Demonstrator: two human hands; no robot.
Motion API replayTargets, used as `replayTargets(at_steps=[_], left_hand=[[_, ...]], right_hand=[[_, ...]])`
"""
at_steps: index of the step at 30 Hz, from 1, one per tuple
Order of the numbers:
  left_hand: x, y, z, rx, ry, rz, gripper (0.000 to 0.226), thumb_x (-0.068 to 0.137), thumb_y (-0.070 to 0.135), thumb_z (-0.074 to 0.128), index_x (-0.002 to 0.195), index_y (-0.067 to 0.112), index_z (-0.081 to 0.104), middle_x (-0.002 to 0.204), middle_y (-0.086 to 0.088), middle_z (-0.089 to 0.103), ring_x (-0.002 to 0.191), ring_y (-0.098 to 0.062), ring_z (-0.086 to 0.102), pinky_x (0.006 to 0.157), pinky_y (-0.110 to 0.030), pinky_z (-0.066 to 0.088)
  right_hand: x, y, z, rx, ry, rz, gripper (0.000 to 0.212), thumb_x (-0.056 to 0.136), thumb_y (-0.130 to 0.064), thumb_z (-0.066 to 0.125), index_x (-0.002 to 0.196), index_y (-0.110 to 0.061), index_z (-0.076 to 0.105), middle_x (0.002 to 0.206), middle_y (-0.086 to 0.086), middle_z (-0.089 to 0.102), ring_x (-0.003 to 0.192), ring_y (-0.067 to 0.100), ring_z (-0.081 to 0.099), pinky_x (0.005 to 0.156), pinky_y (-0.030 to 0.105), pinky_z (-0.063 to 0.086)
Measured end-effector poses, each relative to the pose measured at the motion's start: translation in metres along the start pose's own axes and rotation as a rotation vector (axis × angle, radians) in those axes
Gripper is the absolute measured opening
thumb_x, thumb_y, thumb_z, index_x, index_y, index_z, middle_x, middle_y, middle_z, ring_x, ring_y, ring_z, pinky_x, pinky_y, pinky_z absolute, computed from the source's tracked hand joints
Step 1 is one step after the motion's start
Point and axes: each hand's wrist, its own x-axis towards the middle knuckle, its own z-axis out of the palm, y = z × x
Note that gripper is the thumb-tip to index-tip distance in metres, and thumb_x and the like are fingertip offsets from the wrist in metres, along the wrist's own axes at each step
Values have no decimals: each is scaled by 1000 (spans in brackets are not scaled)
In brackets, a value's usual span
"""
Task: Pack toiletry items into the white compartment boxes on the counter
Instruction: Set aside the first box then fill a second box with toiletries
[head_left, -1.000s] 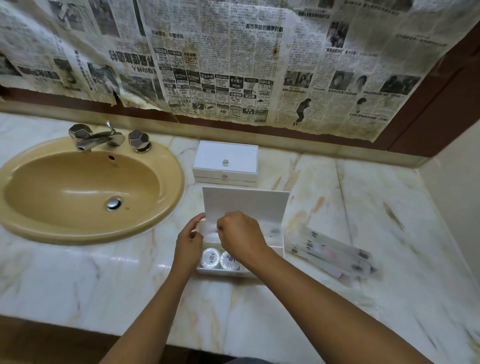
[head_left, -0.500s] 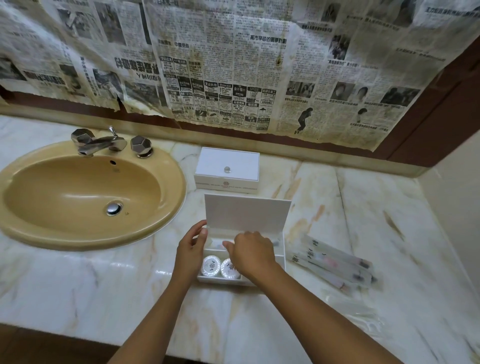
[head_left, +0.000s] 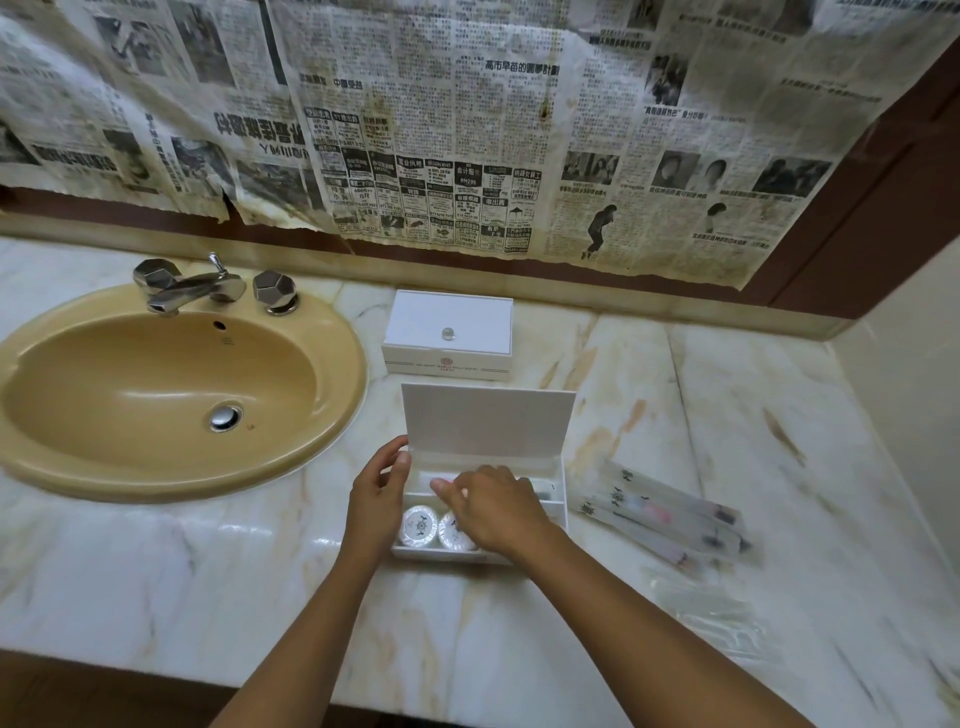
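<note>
An open white compartment box (head_left: 564, 501) stands on the marble counter with its lid (head_left: 488, 421) upright. Two round wrapped soaps (head_left: 420, 526) lie side by side in its front left compartment. My right hand (head_left: 493, 512) lies over the box with its fingers stretched left, pressing a pale translucent packet (head_left: 441, 475) down into the back compartment. My left hand (head_left: 376, 499) rests against the box's left wall with relaxed fingers. What lies under my right hand is hidden. A second white box (head_left: 449, 332), closed, sits just behind.
Several wrapped toothbrush packets (head_left: 660, 512) lie right of the open box, and clear plastic packets (head_left: 711, 608) lie nearer the counter's front edge. A tan sink (head_left: 156, 384) with a chrome tap (head_left: 187, 286) fills the left side. Newspaper covers the wall behind.
Both hands held the pale packet above the box. The right hand has since lowered it into the back compartment, and the left hand has let go and moved to the box's left wall.
</note>
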Motion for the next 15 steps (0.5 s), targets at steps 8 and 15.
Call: replayTargets(at_steps=[8, 15], left_hand=[[-4, 6, 2, 3, 5, -13, 19, 98, 24, 52, 116, 27, 60, 105, 19, 63, 87, 20, 57, 72, 2, 41], [-5, 7, 2, 8, 3, -14, 26, 99, 24, 51, 123, 21, 60, 111, 12, 63, 91, 14, 57, 71, 3, 39]], right_hand=[[-17, 18, -45, 317, 615, -110, 18, 89, -18, 54, 91, -14, 71, 88, 0, 68, 79, 14, 59, 75, 28, 49], [-27, 75, -58, 322, 917, 100, 13, 86, -12, 57, 91, -12, 69, 83, 1, 62, 75, 18, 57, 68, 32, 49]])
